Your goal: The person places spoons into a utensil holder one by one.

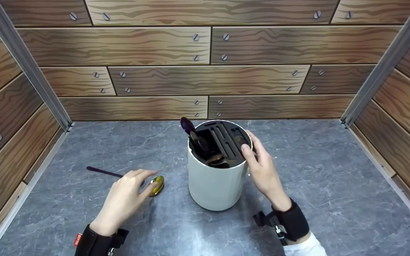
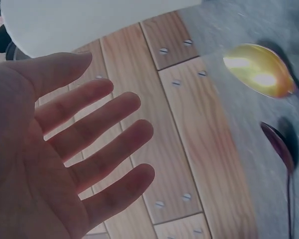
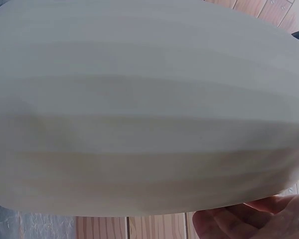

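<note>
My left hand is held over the tabletop with its fingers loosely extended and nothing between them. Close by lies a gold spoon, its bowl just past the fingertips in the head view. A dark purple spoon lies beside it, its thin handle pointing left and its bowl hidden by the hand in the head view. With the thumb at the rim and fingers along the outer side, my right hand grips a white utensil holder. Its black slotted insert holds several spoons.
A purple spoon sticks up above the holder's left rim. Brown spoon bowls sit lower inside. Around the grey marbled table stand wood-patterned walls at the back and both sides.
</note>
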### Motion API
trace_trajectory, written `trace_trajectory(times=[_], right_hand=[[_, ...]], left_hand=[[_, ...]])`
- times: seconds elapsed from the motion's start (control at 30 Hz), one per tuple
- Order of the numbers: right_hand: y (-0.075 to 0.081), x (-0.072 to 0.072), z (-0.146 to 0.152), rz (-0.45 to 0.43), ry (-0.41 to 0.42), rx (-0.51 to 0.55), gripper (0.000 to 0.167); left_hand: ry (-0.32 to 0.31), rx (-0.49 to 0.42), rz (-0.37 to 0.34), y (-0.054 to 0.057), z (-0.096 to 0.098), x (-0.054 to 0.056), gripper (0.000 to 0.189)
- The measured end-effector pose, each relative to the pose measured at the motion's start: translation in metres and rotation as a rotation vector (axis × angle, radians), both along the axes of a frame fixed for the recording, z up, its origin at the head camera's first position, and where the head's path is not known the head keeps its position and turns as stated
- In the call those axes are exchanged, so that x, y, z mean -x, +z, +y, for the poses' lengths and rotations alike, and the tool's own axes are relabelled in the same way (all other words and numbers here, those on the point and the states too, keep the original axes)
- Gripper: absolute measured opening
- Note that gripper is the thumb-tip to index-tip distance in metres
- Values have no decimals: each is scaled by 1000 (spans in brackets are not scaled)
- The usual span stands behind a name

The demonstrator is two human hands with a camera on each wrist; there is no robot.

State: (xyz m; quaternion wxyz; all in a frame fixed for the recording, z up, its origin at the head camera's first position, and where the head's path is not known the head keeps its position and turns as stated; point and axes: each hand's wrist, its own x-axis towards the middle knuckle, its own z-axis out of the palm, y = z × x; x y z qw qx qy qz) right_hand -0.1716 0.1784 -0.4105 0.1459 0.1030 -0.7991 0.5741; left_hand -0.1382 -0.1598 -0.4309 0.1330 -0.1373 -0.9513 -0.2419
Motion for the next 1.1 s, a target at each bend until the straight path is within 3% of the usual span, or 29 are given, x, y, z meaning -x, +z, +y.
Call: trace_trajectory(times=[0.67, 0.87, 1.1], right_hand=[[-1, 1, 0, 18, 9, 11, 49], [-2, 1, 0, 23, 8, 6, 49], [-1, 1, 0, 13, 9, 15, 50]], left_hand=[[6, 139, -154, -24, -18, 11, 25], [21, 165, -167, -34, -19, 13, 20], [18, 206, -123, -44, -21, 16, 16]])
